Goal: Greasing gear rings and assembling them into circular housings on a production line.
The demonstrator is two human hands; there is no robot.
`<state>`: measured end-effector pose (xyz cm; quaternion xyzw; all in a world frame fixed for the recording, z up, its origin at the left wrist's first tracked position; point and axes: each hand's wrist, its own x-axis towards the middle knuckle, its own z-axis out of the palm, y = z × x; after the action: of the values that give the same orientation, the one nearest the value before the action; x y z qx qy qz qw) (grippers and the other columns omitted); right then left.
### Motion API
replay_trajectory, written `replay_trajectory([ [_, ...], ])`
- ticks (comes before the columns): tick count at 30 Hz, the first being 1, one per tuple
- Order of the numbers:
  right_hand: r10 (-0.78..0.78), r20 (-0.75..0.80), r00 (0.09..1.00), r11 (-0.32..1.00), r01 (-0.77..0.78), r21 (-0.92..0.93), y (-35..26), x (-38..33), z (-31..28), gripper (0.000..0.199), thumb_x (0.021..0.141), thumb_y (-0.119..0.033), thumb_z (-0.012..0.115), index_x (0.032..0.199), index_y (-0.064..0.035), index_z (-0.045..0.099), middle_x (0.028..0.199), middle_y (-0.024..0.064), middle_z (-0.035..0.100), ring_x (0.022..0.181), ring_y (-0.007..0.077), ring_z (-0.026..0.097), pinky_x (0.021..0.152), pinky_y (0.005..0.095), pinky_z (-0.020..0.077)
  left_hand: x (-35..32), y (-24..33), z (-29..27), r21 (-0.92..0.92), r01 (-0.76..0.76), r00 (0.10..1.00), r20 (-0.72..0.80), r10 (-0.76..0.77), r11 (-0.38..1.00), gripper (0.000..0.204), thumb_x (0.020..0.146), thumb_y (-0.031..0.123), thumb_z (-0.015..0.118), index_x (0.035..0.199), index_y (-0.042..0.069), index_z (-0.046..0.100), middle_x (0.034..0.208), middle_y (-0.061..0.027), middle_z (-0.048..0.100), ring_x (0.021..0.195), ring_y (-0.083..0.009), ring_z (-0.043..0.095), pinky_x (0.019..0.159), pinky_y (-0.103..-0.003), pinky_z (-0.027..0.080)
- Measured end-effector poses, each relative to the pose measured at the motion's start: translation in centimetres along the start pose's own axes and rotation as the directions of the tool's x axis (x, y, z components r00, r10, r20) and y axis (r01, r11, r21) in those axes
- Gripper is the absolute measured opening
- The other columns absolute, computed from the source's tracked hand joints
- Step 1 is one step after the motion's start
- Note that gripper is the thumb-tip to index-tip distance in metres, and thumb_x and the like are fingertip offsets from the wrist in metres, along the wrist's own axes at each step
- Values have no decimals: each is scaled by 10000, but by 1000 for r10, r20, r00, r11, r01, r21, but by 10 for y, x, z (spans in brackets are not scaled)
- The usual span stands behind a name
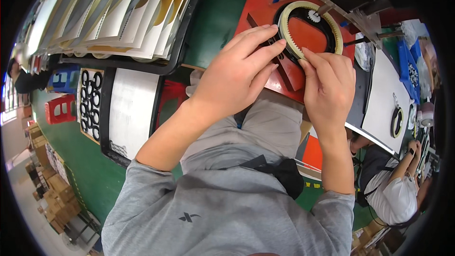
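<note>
On a red plate (256, 8) lies a cream ring with teeth along its inner edge (285, 24), together with a black ring (326, 32). A small white gear (313, 16) meets the toothed edge at the far side. My right hand (329, 78) pinches the near rim of the toothed ring between thumb and fingers. My left hand (239, 66) reaches in from the left, its fingers stretched out and their tips beside the ring's left edge. Beneath those fingers runs a dark slotted bar (283, 72), partly covered.
Left stands a black tray (177, 52) with upright white sheets (151, 42) bearing curved strips. A clear-plastic and metal frame (327, 7) overhangs the plate's far side. Another black-and-cream ring (396, 122) lies on the right-hand table. A seated person (393, 194) works there. Blue bins (408, 71) stand beyond.
</note>
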<state>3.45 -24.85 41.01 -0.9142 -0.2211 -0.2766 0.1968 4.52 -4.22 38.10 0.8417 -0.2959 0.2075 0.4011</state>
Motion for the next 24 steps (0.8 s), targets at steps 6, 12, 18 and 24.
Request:
replay_trajectory([
  [6, 21, 14, 1000, 1000, -20, -19, -5, 3, 1, 191, 813, -14, 780, 1003, -31, 771, 880, 76, 681, 837, 259, 624, 739, 360, 464, 10, 0, -3, -29, 23, 998, -57, -25, 999, 268, 861, 19, 732, 1128, 10, 723, 1194, -149, 709, 1101, -329, 679, 949, -394, 542],
  [12, -1, 31, 1000, 999, 2, -44, -4, 3, 0, 191, 792, -64, 793, 980, -65, 764, 869, 36, 642, 841, 236, 612, 692, 377, 422, 30, 0, 3, -73, 202, 977, -52, -206, 977, 203, 870, 36, 728, 1071, 8, 719, 1129, -137, 724, 1016, -326, 681, 880, -378, 541],
  [18, 24, 69, 997, 998, -20, -59, -6, 4, -2, 181, 828, -44, 779, 1008, -60, 773, 897, 48, 667, 849, 241, 613, 730, 363, 439, 44, -16, 31, -63, 134, 968, -205, -144, 989, 237, 900, 83, 715, 1124, 11, 744, 1222, -171, 718, 1110, -287, 706, 867, -336, 589],
  [24, -22, 117, 993, 993, 36, -111, -3, 4, -4, 232, 842, -61, 774, 1072, -89, 775, 935, 23, 667, 879, 216, 617, 746, 346, 418, 44, -25, 39, -237, 171, 957, -190, -219, 956, 271, 895, 18, 687, 1161, 10, 736, 1172, -162, 747, 1018, -237, 757, 921, -306, 590],
])
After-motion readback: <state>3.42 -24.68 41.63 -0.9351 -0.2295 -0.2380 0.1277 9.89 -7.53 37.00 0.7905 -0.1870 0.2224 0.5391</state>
